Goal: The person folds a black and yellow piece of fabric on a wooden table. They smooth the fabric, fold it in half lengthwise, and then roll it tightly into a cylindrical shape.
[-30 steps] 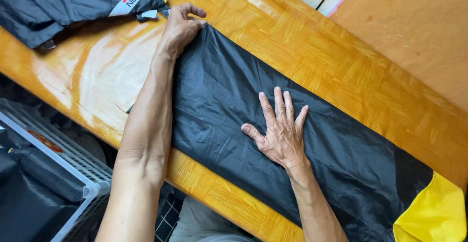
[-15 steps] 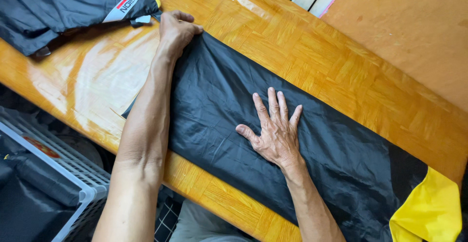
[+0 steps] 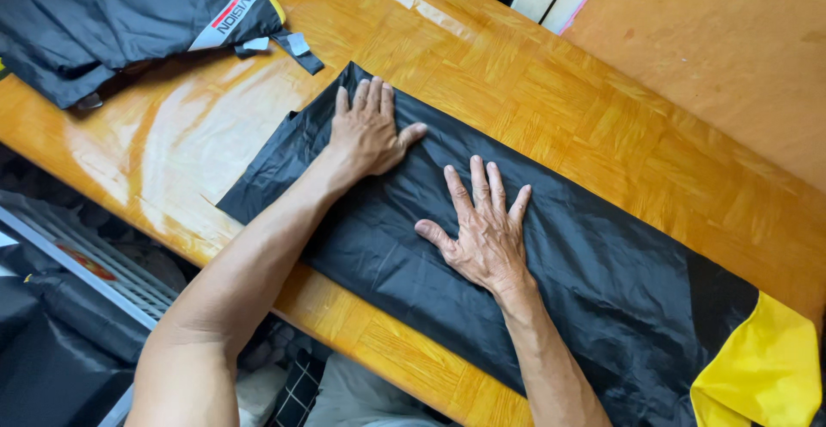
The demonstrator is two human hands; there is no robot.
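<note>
A long black cloth [image 3: 594, 281] with a yellow end [image 3: 761, 367] lies folded flat along the wooden table [image 3: 533, 91]. Both hands press on the cloth, fingers spread and gripping nothing: the left hand [image 3: 368, 134] near its far end, the right hand [image 3: 486, 233] near its middle. A second dark bundle [image 3: 112, 18] lies well apart, beyond the cloth's far end.

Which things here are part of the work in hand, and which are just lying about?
In use:
- long black fabric with yellow end, flat on the wooden table
- left hand and right hand, both palm-down on it

Lying about:
- bundled dark fabric, far left
- white rack below the table
</note>
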